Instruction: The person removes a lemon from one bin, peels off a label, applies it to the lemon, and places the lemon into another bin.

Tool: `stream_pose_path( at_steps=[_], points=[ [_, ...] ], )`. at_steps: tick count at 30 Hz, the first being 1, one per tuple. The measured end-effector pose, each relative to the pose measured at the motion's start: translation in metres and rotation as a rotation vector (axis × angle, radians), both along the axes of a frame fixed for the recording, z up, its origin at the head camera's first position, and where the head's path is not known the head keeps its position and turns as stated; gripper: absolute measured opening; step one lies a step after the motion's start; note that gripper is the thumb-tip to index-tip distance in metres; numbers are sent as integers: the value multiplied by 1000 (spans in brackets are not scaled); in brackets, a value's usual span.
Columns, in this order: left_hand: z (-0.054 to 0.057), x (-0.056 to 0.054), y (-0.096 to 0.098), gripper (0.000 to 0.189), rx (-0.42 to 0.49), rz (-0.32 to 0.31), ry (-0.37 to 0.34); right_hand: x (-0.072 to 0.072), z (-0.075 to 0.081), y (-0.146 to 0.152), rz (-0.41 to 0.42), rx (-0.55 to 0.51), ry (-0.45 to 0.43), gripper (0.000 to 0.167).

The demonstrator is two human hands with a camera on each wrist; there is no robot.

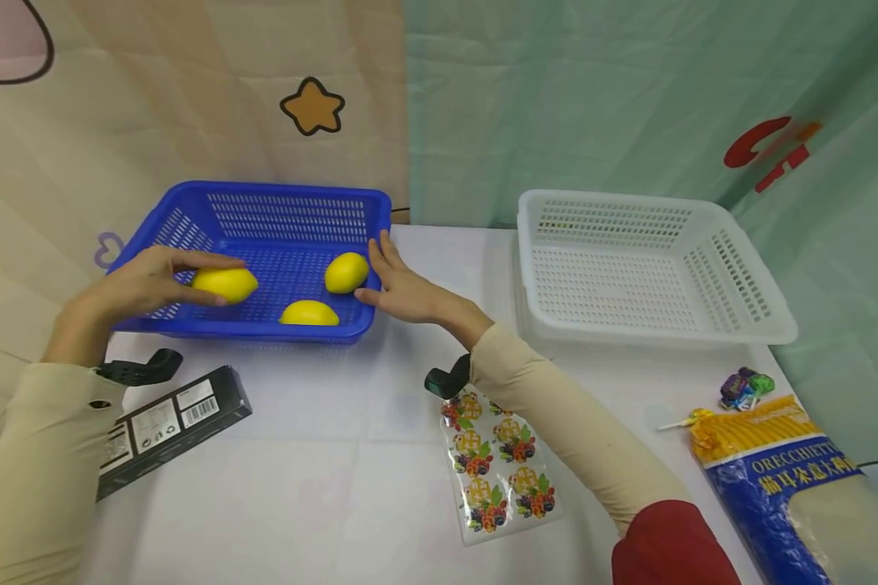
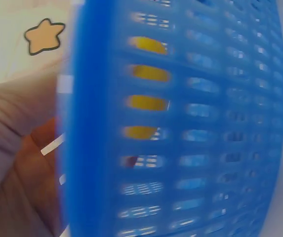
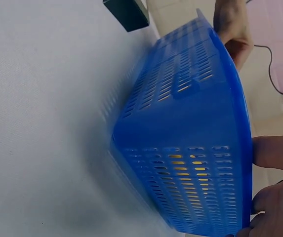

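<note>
A lemon (image 1: 224,285) is between the thumb and fingers of my left hand (image 1: 149,284), held over the left part of the blue plastic basket (image 1: 263,331). Two more lemons lie inside, one near the right wall (image 1: 347,273) and one by the front wall (image 1: 309,314). At the basket's right rim is my right hand (image 1: 410,291), its fingers extended and touching the edge. In the left wrist view, yellow shows through the slots of the basket wall (image 2: 176,118), and part of the left hand is hidden behind it. Fingers (image 3: 274,152) of my right hand lie on the rim in the right wrist view.
A white basket (image 1: 658,333) stands to the right. Below the blue basket lies a black box (image 1: 171,426) with labels. A fruit sticker sheet (image 1: 493,471) is under my right forearm. At the right are wrapped candies (image 1: 745,388), a lollipop (image 1: 695,418) and a pasta bag (image 1: 797,487).
</note>
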State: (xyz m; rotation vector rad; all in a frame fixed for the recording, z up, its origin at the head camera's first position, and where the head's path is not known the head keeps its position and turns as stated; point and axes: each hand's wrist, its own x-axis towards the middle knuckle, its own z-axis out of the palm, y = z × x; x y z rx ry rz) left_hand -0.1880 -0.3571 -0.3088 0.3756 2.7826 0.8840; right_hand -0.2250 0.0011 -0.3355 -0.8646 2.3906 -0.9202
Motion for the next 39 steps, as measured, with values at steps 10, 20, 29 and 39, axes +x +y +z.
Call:
stream_pose_path(
  at_steps=[10, 20, 29, 39],
  points=[
    [25, 11, 19, 51, 5, 21, 91, 0, -3, 2, -1, -26, 6, 82],
    [28, 8, 78, 49, 154, -123, 140, 0, -16, 23, -23, -64, 69, 85],
    [23, -8, 127, 47, 229, -247, 110, 9, -18, 47, -57, -65, 86, 83],
    [12, -18, 200, 50, 291, -362, 103, 17, -25, 80, -144, -310, 75, 83]
  ],
)
